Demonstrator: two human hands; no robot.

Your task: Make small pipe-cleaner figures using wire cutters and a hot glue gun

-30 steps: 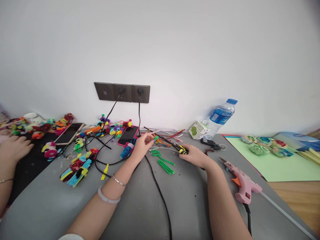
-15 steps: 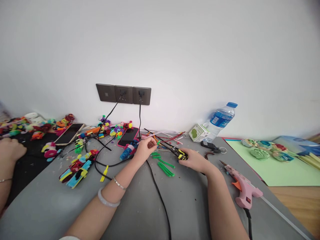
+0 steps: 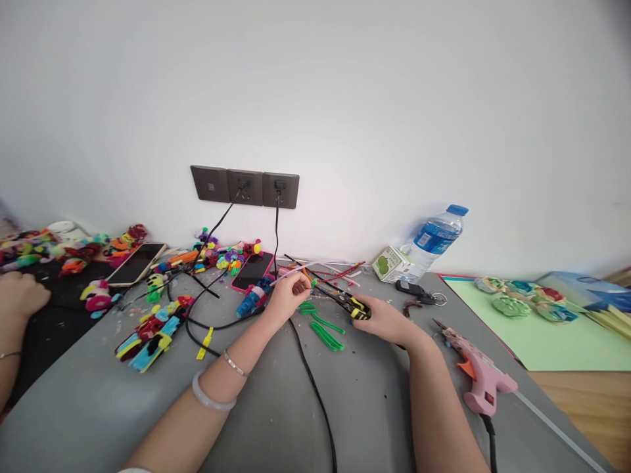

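My left hand (image 3: 290,293) is closed in a pinch, with a small bit of green pipe cleaner (image 3: 314,283) at its fingertips. My right hand (image 3: 379,320) grips yellow-and-black pliers (image 3: 355,307), whose jaws point left toward the pinched fingers. I cannot make out whether the jaws touch the green bit. Just below lie folded green pipe cleaners (image 3: 327,336) on the grey table (image 3: 276,407). Red, pink and white pipe cleaners (image 3: 340,270) are strewn behind the pliers.
A pink glue gun (image 3: 480,378) lies at right, near a car key (image 3: 414,288), water bottle (image 3: 436,240) and small carton (image 3: 389,263). Black cables (image 3: 310,374) cross the table. At left are pipe-cleaner figures (image 3: 155,332), phones (image 3: 138,264) and another person's hand (image 3: 22,295).
Both hands stay almost in place. The green bit at my left fingertips shows less than before, closer to the pliers' jaws. The view has shifted very slightly.
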